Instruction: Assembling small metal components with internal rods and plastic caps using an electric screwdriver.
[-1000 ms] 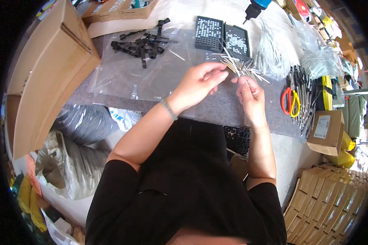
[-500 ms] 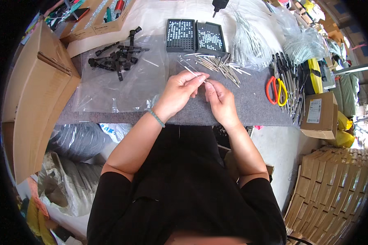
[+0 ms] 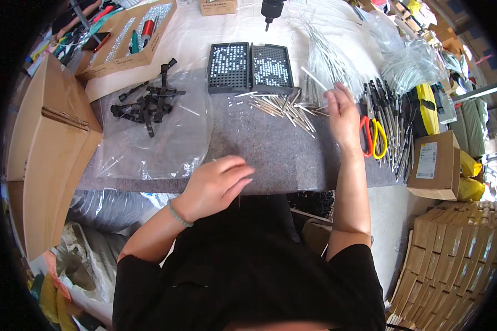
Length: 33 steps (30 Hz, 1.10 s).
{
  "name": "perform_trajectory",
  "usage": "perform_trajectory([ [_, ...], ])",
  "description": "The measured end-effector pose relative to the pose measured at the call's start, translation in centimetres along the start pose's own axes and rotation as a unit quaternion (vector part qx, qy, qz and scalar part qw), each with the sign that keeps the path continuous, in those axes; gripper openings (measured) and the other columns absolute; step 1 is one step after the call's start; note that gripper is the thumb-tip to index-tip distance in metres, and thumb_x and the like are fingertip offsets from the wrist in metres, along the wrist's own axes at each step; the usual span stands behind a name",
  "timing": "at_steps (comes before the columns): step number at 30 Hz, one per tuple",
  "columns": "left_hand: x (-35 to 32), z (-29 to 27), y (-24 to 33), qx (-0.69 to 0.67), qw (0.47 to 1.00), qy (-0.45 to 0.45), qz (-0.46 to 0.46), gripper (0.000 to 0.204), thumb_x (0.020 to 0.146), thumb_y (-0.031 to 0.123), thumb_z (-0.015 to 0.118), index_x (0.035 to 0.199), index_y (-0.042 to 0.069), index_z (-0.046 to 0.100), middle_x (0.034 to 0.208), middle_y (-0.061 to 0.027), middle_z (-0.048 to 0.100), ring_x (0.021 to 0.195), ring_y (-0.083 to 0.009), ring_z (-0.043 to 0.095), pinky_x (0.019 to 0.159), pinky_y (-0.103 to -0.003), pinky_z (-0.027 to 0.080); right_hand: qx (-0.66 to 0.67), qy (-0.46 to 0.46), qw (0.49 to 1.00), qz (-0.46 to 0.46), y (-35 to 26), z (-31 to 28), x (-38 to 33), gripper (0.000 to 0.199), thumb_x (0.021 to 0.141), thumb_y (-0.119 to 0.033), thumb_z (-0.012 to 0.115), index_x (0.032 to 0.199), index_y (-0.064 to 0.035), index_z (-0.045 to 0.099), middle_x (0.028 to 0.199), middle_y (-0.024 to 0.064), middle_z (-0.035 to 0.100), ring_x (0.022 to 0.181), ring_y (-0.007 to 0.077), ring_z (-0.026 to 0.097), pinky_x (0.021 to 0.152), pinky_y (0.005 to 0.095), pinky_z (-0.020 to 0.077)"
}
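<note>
My right hand (image 3: 343, 118) is raised over the right side of the bench, fingers pinched on one end of a thin white stick (image 3: 315, 79). The stick slants up and leftward in front of a bundle of thin clear-wrapped strands (image 3: 337, 60). Close to the bench's front edge is my left hand (image 3: 218, 182), palm inward and fingers bent; its fingertips are blurred, so I cannot tell whether they hold anything. Between and beyond the hands lies a loose pile of slim metal rods (image 3: 287, 112). Behind it stand two black gridded trays (image 3: 229, 87) partly filled with small white pieces.
Black plastic fittings (image 3: 149, 107) lie on a clear bag (image 3: 149, 160) at the left. Red-and-yellow-handled scissors (image 3: 378, 138) and dark slim tools (image 3: 395, 127) are at the right. A black tool tip (image 3: 270, 11) hangs at the back. Cardboard boxes (image 3: 55, 149) flank the bench.
My hands have parted. The right moved up and rightward with the white stick; the left drew back toward the bench's front edge. The whole view has shifted slightly.
</note>
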<state>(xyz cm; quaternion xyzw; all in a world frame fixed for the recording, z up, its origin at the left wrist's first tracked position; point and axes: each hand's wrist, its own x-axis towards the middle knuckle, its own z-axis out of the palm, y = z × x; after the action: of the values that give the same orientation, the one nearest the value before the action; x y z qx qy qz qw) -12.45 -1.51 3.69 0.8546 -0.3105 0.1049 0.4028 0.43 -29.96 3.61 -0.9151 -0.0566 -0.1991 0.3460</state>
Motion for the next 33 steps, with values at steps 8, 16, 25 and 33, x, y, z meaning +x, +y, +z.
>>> perform_trajectory([
  [8, 1.3, -2.3, 0.5, 0.116, 0.988, -0.046, 0.088, 0.020, 0.072, 0.008, 0.069, 0.091, 0.006, 0.063, 0.093, -0.0046, 0.057, 0.070, -0.0197, 0.059, 0.056, -0.030, 0.047, -0.020, -0.021, 0.999, -0.043, 0.6, 2.1, -1.3, 0.020, 0.089, -0.023, 0.054, 0.095, -0.0060, 0.063, 0.117, 0.0151, 0.058, 0.098, 0.0339, 0.060, 0.082, 0.0385, 0.0478],
  [16, 7.1, -3.6, -0.6, 0.184, 0.961, -0.098, 0.181, 0.022, 0.071, 0.009, 0.068, 0.092, 0.005, 0.063, 0.094, -0.0058, 0.058, 0.071, -0.0191, 0.059, 0.056, -0.030, 0.047, -0.001, -0.046, 0.998, -0.047, 0.8, 2.0, -1.6, 0.017, 0.088, -0.020, 0.055, 0.095, -0.0072, 0.063, 0.114, 0.0109, 0.061, 0.097, 0.0305, 0.061, 0.081, 0.0375, 0.0487],
  [25, 19.7, 0.3, -3.6, 0.080, 0.979, -0.060, 0.180, 0.018, 0.082, 0.007, 0.059, 0.099, 0.002, 0.062, 0.105, -0.0114, 0.061, 0.096, -0.0274, 0.058, 0.083, -0.035, 0.048, 0.028, -0.055, 0.996, -0.059, 0.4, 1.4, -1.4, 0.013, 0.087, -0.018, 0.055, 0.089, -0.0067, 0.061, 0.115, 0.0120, 0.060, 0.093, 0.0313, 0.062, 0.077, 0.0382, 0.0497],
  [33, 27.4, 8.2, -6.0, 0.231, 0.932, -0.229, 0.163, 0.009, 0.080, 0.011, 0.058, 0.082, 0.006, 0.065, 0.092, -0.0069, 0.063, 0.097, -0.0242, 0.055, 0.086, -0.034, 0.044, -0.039, -0.062, 0.993, -0.091, 0.4, 1.4, -1.8, 0.010, 0.082, -0.016, 0.059, 0.085, -0.0064, 0.060, 0.116, 0.0119, 0.059, 0.085, 0.0320, 0.063, 0.072, 0.0387, 0.0508],
])
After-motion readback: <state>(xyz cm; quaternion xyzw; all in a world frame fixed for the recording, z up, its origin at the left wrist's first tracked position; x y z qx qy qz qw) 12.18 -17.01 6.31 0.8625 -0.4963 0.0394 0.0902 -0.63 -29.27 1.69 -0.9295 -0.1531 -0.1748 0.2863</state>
